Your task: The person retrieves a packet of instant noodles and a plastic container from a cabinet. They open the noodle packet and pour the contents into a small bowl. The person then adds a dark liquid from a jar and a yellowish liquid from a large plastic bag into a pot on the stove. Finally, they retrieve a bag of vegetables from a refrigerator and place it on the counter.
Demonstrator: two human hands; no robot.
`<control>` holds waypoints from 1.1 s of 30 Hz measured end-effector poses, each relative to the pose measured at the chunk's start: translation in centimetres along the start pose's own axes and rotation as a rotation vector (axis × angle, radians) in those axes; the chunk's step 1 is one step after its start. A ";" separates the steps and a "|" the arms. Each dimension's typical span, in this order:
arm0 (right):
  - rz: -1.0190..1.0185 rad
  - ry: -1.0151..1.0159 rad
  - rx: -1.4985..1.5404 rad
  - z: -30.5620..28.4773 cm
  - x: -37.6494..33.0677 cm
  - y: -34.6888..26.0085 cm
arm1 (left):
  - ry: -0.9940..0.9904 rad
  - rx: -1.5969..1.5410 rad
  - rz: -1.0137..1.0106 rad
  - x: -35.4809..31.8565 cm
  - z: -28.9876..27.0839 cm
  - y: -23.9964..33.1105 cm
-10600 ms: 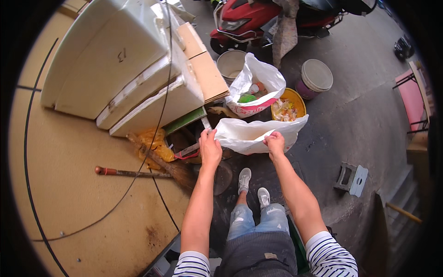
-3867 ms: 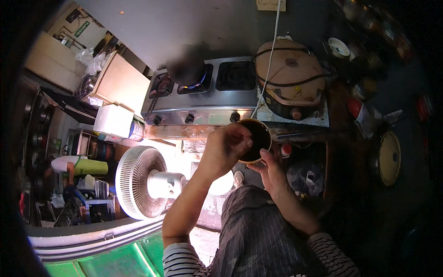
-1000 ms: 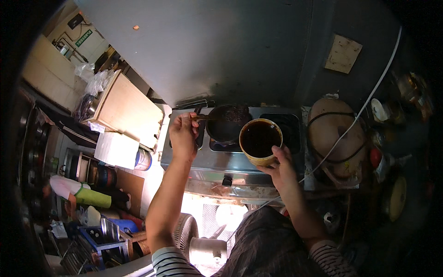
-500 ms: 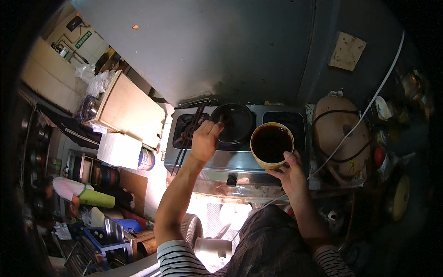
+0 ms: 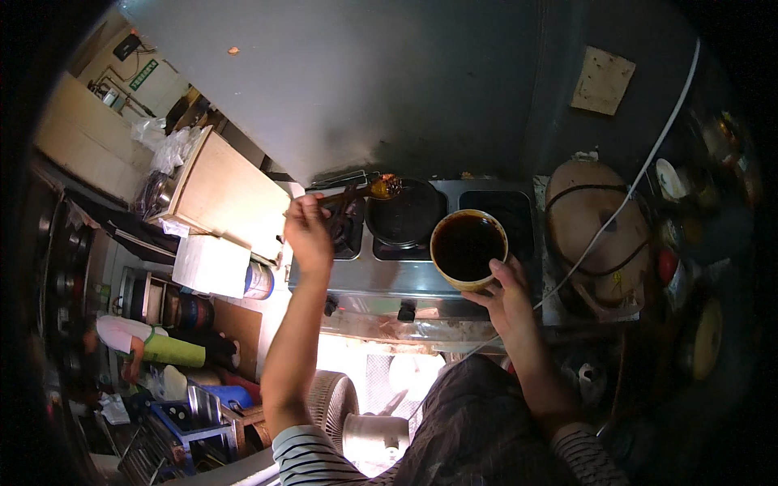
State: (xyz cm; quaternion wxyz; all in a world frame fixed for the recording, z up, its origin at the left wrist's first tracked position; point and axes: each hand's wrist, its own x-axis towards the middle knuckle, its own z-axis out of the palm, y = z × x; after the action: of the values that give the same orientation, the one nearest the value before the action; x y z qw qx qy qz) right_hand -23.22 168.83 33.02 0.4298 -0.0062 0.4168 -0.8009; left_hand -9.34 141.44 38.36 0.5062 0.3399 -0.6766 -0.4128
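Note:
My left hand is closed round the handle of a long brown spoon, held nearly level over the left burner. Its glossy orange-brown end sits above the far-left rim of a round black pan on the middle burner. With thumb and fingers, my right hand grips the near-right side of a pale round tub. Dark brown liquid shows inside the tub, which is tipped a little toward me in front of the right burner. What the pan holds is too dark to make out.
The steel gas stove stands against a grey metal wall. To its right lies a large tan lidded vessel, crossed by a white cable. A fan is below left. Farther left, a person bends over.
My left hand has moved left, drawing the spoon's end up out of the pan's middle to its far rim. The tub in my right hand has shifted slightly left.

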 end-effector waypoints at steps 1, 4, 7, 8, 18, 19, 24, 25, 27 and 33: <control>-0.004 -0.001 -0.016 0.2 0.0 0.1 | -0.038 -0.099 0.004 -0.2 -0.3 1.3; -0.020 0.000 -0.014 0.4 0.1 0.2 | -0.217 -0.179 -0.048 -2.2 0.4 7.5; 0.009 -0.013 -0.002 0.2 0.7 0.6 | -0.426 0.121 0.285 -4.3 1.7 9.6; 0.019 -0.034 0.017 0.3 0.7 0.6 | -0.510 0.201 0.389 -4.8 2.1 10.2; 0.012 -0.032 -0.021 0.2 0.9 0.9 | -0.619 0.148 0.014 -6.1 4.9 8.6; 0.018 -0.025 -0.025 0.2 0.9 0.9 | -0.588 0.055 -0.021 -5.7 4.8 7.5; 0.029 -0.019 -0.023 0.1 0.9 0.8 | -0.529 -0.255 -0.365 -4.8 4.5 5.9; 0.028 -0.015 -0.021 0.2 0.9 0.9 | -0.516 -0.295 -0.392 -4.8 4.5 5.7; 0.023 -0.012 -0.014 0.3 0.8 0.8 | -0.493 -0.317 -0.413 -4.5 4.5 5.6; 0.020 -0.010 0.010 0.2 1.4 0.9 | -0.422 -0.244 -0.329 -3.6 4.2 5.1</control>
State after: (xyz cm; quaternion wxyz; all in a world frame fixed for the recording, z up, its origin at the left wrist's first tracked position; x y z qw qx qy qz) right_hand -23.35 167.48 32.05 0.4399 -0.0039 0.4109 -0.7985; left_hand -12.72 147.71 40.85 0.3178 0.2882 -0.6482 -0.6292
